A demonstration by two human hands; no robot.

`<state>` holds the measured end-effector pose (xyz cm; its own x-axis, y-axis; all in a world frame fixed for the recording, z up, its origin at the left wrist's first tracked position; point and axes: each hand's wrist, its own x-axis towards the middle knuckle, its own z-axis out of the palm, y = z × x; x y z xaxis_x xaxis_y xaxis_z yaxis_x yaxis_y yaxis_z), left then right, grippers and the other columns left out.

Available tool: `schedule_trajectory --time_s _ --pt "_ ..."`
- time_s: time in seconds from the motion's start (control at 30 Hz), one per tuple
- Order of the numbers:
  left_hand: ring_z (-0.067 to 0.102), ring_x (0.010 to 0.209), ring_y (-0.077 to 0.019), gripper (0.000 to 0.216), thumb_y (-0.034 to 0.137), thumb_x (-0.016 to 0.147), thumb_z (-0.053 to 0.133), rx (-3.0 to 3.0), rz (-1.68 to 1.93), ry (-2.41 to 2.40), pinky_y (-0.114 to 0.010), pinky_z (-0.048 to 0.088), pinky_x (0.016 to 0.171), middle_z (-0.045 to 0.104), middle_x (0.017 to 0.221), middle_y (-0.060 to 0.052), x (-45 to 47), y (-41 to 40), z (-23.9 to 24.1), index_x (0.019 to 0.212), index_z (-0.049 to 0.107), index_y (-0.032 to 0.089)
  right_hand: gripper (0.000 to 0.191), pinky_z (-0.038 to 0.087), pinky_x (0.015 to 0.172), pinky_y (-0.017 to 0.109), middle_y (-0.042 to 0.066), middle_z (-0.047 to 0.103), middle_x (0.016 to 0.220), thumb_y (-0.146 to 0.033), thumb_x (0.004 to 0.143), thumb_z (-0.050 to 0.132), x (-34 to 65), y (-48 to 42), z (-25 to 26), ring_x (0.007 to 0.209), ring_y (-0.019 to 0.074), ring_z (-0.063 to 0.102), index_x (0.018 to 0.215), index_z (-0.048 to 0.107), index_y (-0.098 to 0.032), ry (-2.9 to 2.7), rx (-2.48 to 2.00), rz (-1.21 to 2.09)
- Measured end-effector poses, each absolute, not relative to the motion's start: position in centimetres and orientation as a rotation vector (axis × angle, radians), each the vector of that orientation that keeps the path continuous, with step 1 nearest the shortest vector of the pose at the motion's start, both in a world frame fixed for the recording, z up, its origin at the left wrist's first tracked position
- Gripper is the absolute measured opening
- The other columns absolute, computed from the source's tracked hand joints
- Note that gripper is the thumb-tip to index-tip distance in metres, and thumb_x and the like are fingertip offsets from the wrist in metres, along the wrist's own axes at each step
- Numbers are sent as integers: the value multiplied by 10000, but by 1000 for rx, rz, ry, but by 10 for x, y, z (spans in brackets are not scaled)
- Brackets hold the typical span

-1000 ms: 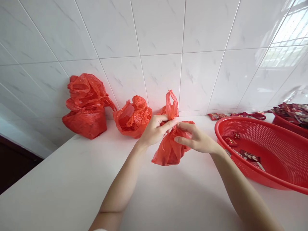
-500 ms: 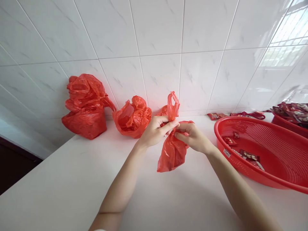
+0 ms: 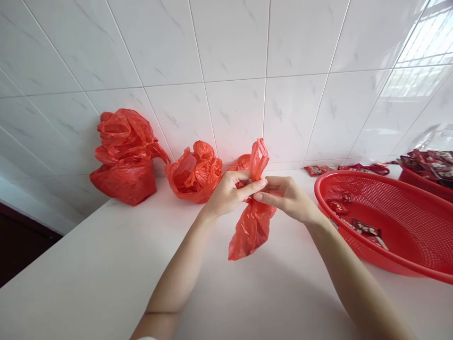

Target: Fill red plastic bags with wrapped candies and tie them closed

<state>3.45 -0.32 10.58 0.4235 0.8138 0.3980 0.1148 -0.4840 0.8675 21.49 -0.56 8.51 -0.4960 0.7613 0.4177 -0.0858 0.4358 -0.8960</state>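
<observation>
A small red plastic bag (image 3: pixel 251 226) hangs above the white counter (image 3: pixel 106 264), its body drooping below my fingers and one handle loop sticking up. My left hand (image 3: pixel 230 191) pinches the bag's neck from the left. My right hand (image 3: pixel 288 200) grips the same neck from the right, fingertips touching those of the left. What the bag holds is hidden.
Two other red plastic bags, a large one (image 3: pixel 123 158) and a smaller one (image 3: pixel 194 170), sit against the tiled wall. A red mesh basket (image 3: pixel 385 222) with a few dark red wrapped packets stands at the right. More packets (image 3: pixel 430 165) are piled behind it.
The bag's body has stretched lower and narrower between my hands. My right hand has turned and moved slightly up toward the neck; the handle loop stands a bit further right.
</observation>
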Motion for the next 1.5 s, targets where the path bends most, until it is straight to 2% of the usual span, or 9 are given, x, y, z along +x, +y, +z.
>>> schedule_trajectory --time_s 0.1,0.23,0.4,0.6,0.87,1.0,1.2,1.37,1.5 --pt "442 565 -90 211 390 843 716 1846 1141 808 -234 387 544 504 619 39 34 -3 106 864 699 181 298 511 720 320 34 697 816 -462 860 710 210 -5 82 786 187 637 872 735 -165 -1736 -632 1146" --pt "473 538 -89 277 377 812 752 1753 1225 875 -230 414 538 552 619 45 29 -1 108 1008 688 192 318 508 691 325 30 676 763 -486 855 707 209 -3 80 760 193 625 771 695 -180 -1695 -710 1110" --pt "341 456 -58 161 346 844 715 1871 1221 964 -220 328 466 469 557 62 20 2 110 868 716 187 282 512 686 334 36 688 765 -459 872 675 212 0 80 764 207 631 787 690 -191 -1711 -770 1021" --pt "310 431 -58 111 285 851 678 1884 1038 1079 -214 275 439 432 501 76 15 5 108 893 733 198 274 526 713 341 50 705 773 -439 861 660 214 4 76 768 219 650 761 677 -185 -1689 -848 954" --pt "500 534 -97 116 275 807 701 1900 991 1111 -217 388 486 637 646 9 17 6 109 867 763 197 238 546 697 365 58 703 729 -384 828 681 225 5 80 767 248 672 712 680 -175 -1647 -917 882" --pt "447 488 -85 116 291 803 710 1895 1010 1069 -218 349 452 595 596 17 16 5 111 831 749 186 237 540 677 363 57 700 725 -358 824 698 227 6 82 740 236 664 676 666 -175 -1625 -913 838" --pt "298 423 -55 140 327 825 711 1772 1102 1013 -207 252 415 372 506 88 14 4 111 866 682 197 243 546 681 351 59 721 747 -420 834 733 231 0 90 779 241 691 794 725 -180 -1625 -830 1000" --pt "499 540 -91 221 391 832 722 1689 1121 830 -224 417 511 514 624 46 16 3 114 919 676 193 274 562 810 384 71 744 884 -466 836 744 225 -5 92 880 244 695 872 715 -197 -1627 -723 1181" --pt "579 659 -117 208 277 805 733 1732 1106 704 -256 483 633 599 736 12 16 0 114 985 687 184 307 554 777 364 39 707 831 -499 848 730 218 -5 89 841 217 664 940 691 -209 -1655 -615 1304"
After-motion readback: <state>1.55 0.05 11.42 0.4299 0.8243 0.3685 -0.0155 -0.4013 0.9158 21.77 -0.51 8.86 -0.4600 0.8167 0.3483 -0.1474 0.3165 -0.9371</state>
